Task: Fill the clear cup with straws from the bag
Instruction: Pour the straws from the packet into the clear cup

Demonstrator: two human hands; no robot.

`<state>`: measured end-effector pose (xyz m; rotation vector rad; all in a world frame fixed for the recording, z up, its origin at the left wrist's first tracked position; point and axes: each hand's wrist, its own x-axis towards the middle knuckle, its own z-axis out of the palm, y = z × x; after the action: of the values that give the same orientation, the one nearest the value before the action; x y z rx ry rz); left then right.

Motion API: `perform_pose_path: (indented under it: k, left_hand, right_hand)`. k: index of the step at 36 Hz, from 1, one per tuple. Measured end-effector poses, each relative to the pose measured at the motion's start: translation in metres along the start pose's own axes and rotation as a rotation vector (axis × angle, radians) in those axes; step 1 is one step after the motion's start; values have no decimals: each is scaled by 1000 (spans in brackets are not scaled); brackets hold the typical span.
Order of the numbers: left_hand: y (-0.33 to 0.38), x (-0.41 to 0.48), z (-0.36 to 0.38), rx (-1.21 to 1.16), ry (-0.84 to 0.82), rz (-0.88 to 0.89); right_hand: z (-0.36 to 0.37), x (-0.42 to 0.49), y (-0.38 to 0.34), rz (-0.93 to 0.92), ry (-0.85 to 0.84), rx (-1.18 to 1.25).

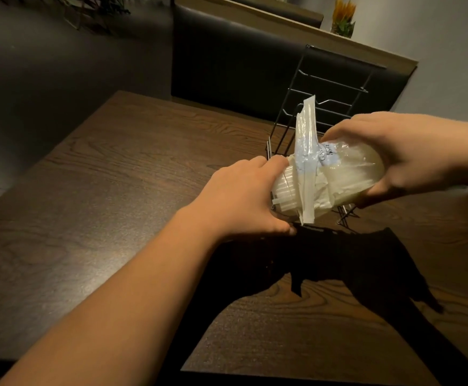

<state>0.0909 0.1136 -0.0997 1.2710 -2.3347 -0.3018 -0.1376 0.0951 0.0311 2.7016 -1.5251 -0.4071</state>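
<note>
I saw a black wire rack (324, 90) standing directly beyond the fingers of both hands, its bars rising behind the bundle and its feet showing just under the right hand. It stood closest to the work, touching or nearly touching the plastic; I could not tell which.

The left hand (244, 199) was clenched around the clear plastic cup (284, 188), which lay tilted on its side, mouth toward the right hand. The right hand (399, 160) gripped the crumpled translucent plastic bag (349, 174) from the far end, fingers curled over the top and thumb beneath. The bag's open end was pushed over the cup mouth, and a loose flap of plastic stood up between the two sets of fingers. White wrapped straws (281, 203) showed inside the cup, by the left fingertips.

Below the hands lay a dark brown wood-grain table (115, 176), with hard shadows of the arms on it toward me. Beyond the rack stood a black padded bench back (227, 65) topped by a pale wooden ledge (380, 48), which carried a small potted plant with orange and green leaves (343, 19).

Left of the left knuckles the tabletop ran bare to its far-left edge, and the near edge showed below my forearms. Right of the right hand the table reached the frame edge.
</note>
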Motion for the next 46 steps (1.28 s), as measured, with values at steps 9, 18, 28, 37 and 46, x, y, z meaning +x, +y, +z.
perform_pose_path:
  k: [9, 18, 28, 37, 46]
  left_hand:
    - [-1, 1, -1, -44, 23, -26]
    - [2, 1, 1, -63, 39, -26]
    - [-2, 0, -1, -58, 52, -32]
    - [-1, -1, -1, -36, 57, -23]
    - [0, -1, 0, -88, 85, -35]
  right_hand:
    - [-11, 2, -2, -25, -26, -32]
    - [-16, 0, 7, -5, -18, 144]
    - [-12, -2, 13, -20, -31, 172]
    - [-11, -4, 13, -39, 16, 125]
    - [-17, -5, 7, -26, -10, 102]
